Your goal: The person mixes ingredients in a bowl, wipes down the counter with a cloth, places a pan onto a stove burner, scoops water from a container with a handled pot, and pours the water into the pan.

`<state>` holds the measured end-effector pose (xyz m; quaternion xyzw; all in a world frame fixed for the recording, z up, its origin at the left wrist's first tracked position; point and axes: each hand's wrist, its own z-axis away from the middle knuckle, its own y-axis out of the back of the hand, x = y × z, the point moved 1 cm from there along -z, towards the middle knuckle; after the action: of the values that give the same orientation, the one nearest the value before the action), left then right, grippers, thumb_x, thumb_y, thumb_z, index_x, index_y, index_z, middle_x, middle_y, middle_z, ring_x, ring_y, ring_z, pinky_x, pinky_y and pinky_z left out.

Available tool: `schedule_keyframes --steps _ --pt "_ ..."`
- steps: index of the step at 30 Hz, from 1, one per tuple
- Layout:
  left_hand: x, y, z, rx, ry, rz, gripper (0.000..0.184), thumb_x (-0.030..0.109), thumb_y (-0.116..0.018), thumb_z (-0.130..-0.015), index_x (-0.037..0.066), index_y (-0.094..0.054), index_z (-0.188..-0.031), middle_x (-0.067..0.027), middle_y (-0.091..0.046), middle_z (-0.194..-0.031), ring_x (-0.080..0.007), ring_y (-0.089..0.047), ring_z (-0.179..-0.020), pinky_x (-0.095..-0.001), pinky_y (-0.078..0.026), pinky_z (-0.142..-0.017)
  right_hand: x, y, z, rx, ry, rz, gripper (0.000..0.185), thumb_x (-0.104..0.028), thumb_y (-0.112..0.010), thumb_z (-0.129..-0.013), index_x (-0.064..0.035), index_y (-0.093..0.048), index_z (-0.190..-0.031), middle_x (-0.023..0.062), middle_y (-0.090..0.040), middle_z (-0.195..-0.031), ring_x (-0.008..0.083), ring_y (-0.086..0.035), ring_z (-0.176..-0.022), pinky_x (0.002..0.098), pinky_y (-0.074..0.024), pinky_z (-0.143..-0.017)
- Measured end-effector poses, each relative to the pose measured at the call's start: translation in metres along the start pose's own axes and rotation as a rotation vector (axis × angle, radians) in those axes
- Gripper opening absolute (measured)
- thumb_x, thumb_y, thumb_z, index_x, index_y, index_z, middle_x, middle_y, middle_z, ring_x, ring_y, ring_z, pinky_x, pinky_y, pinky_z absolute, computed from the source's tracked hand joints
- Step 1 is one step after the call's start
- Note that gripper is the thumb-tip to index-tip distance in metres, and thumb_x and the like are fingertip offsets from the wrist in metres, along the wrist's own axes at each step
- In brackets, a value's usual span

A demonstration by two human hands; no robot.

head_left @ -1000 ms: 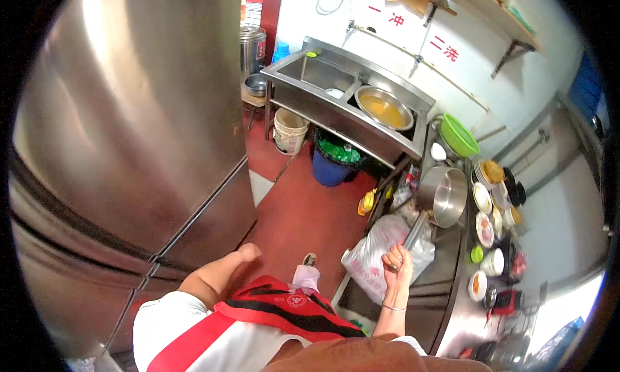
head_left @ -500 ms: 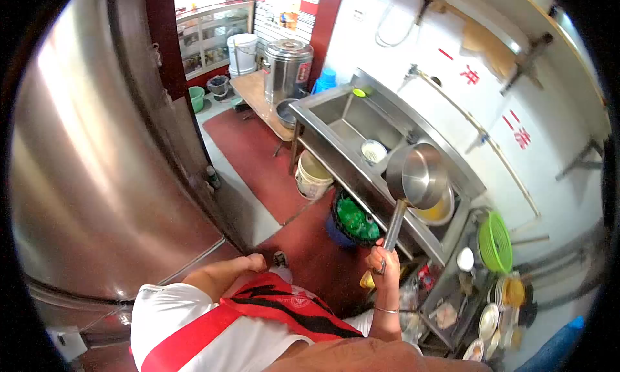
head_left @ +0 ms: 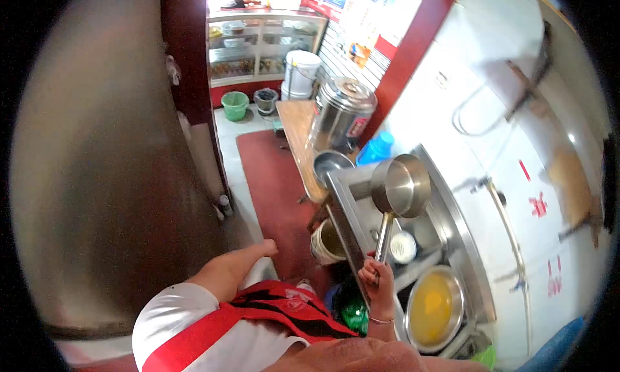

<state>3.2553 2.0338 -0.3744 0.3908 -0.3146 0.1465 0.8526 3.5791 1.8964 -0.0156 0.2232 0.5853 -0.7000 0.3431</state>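
My right hand [head_left: 378, 278] is closed around the long handle of a metal saucepan [head_left: 408, 188]. The saucepan is held out over the steel sink [head_left: 429, 233], its round bowl turned so the inside shows. Below it in the sink lies a white bowl-like dish [head_left: 403, 247]. Nearer to me, a metal basin [head_left: 460, 301] holds yellowish liquid. My left hand [head_left: 268, 248] hangs low at my left side, in front of the red and black apron [head_left: 290, 302]. Its fingers look curled, and nothing shows in them.
A wooden table [head_left: 294, 130] bears a large steel urn [head_left: 343, 117] and a metal pot [head_left: 330, 165]. A bucket [head_left: 321, 246] stands beneath the sink. White buckets [head_left: 301, 75], a green bucket [head_left: 235, 106] and a glass display case [head_left: 242, 49] are farther back. A large metal surface [head_left: 97, 178] rises at left.
My view has swung toward the right and moved forward, bringing the table and urn closer. The saucepan, still in my right hand, now hangs over the sink's farther part. My left hand has risen slightly.
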Motion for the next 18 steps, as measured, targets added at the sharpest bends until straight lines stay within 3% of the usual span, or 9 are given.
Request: schedule_keyframes --steps 4,5,7,8,9,11,12,15,18 --pt "-0.031 0.055 -0.042 0.122 0.099 0.057 0.023 0.018 -0.050 -0.085 0.011 -0.072 -0.085 -0.0107 -0.069 -0.087 -0.0301 -0.065 -0.078 -0.0417 -0.053 -0.067 -0.019 0.008 -0.119 -0.051 -0.054 -0.035 0.025 -0.006 -0.051 -0.087 0.0020 -0.049 -0.111 -0.0016 -0.038 -0.062 0.0065 -0.036 -0.044 0.0238 -0.0325 -0.049" --pt "-0.056 0.061 -0.048 0.104 0.088 -0.064 0.023 0.018 -0.050 -0.085 0.010 -0.072 -0.084 -0.0105 -0.069 -0.087 -0.0297 -0.065 -0.078 -0.0423 -0.052 -0.065 -0.027 0.007 -0.143 -0.048 -0.053 -0.026 0.025 -0.007 -0.050 -0.088 0.0020 -0.049 -0.111 -0.0018 -0.038 -0.062 0.0064 -0.036 -0.044 0.0240 -0.0320 -0.049" --pt "-0.120 0.061 -0.063 0.000 -0.006 -0.634 0.023 0.018 -0.051 -0.084 0.007 -0.071 -0.082 -0.0101 -0.069 -0.087 -0.0289 -0.065 -0.076 -0.0435 -0.051 -0.061 -0.040 0.006 -0.209 -0.081 -0.071 -0.033 0.024 -0.008 -0.049 -0.088 0.0017 -0.050 -0.110 -0.0021 -0.037 -0.062 0.0059 -0.035 -0.043 0.0235 -0.0304 -0.049" --pt "-0.113 0.074 -0.043 -0.080 -0.024 -0.954 0.023 0.018 -0.051 -0.084 0.006 -0.070 -0.082 -0.0099 -0.069 -0.088 -0.0285 -0.065 -0.075 -0.0441 -0.050 -0.059 -0.044 0.001 -0.232 -0.089 -0.090 -0.046 0.024 -0.008 -0.049 -0.088 0.0017 -0.050 -0.110 -0.0021 -0.037 -0.062 0.0059 -0.035 -0.043 0.0235 -0.0304 -0.049" --pt "-0.130 0.079 -0.019 -0.045 0.217 -0.517 0.019 0.021 -0.056 -0.079 0.007 -0.070 -0.078 -0.0092 -0.068 -0.080 -0.0268 -0.064 -0.073 -0.0433 -0.049 -0.057 -0.051 -0.006 -0.256 -0.122 -0.101 -0.072 0.023 -0.008 -0.049 -0.089 0.0012 -0.050 -0.110 -0.0022 -0.037 -0.062 0.0059 -0.035 -0.044 0.0235 -0.0305 -0.049" --pt "-0.143 0.098 0.009 -0.194 0.203 -0.482 0.019 0.025 -0.063 -0.070 0.007 -0.069 -0.074 -0.0095 -0.065 -0.072 -0.0256 -0.063 -0.069 -0.0425 -0.048 -0.055 -0.066 -0.014 -0.310 -0.180 -0.108 -0.129 0.020 -0.004 -0.053 -0.087 -0.0010 -0.052 -0.107 0.0007 -0.043 -0.064 0.0081 -0.038 -0.046 0.0245 -0.0335 -0.049" --pt "-0.145 0.097 0.019 -0.402 -0.050 -0.873 0.020 0.026 -0.065 -0.067 0.007 -0.069 -0.074 -0.0105 -0.065 -0.070 -0.0261 -0.062 -0.067 -0.0424 -0.048 -0.055 -0.070 -0.019 -0.330 -0.182 -0.118 -0.132 0.020 -0.004 -0.053 -0.087 -0.0010 -0.052 -0.107 0.0007 -0.043 -0.064 0.0081 -0.038 -0.046 0.0245 -0.0335 -0.049" --pt "-0.183 0.097 0.039 -0.352 0.496 -0.210 0.022 0.027 -0.062 -0.071 0.007 -0.069 -0.078 -0.0122 -0.065 -0.073 -0.0282 -0.062 -0.069 -0.0428 -0.049 -0.059 -0.079 -0.028 -0.386 -0.141 -0.115 -0.102 0.021 -0.005 -0.054 -0.086 -0.0008 -0.052 -0.106 0.0005 -0.042 -0.063 0.0076 -0.038 -0.046 0.0243 -0.0328 -0.048" --pt "-0.188 0.126 0.021 -0.281 0.612 -0.023 0.024 0.028 -0.060 -0.074 0.007 -0.068 -0.081 -0.0139 -0.065 -0.075 -0.0303 -0.063 -0.072 -0.0433 -0.049 -0.063 -0.077 -0.018 -0.444 -0.149 -0.092 -0.109 0.022 -0.008 -0.053 -0.087 -0.0004 -0.053 -0.108 -0.0012 -0.042 -0.063 0.0058 -0.036 -0.045 0.0240 -0.0307 -0.050"
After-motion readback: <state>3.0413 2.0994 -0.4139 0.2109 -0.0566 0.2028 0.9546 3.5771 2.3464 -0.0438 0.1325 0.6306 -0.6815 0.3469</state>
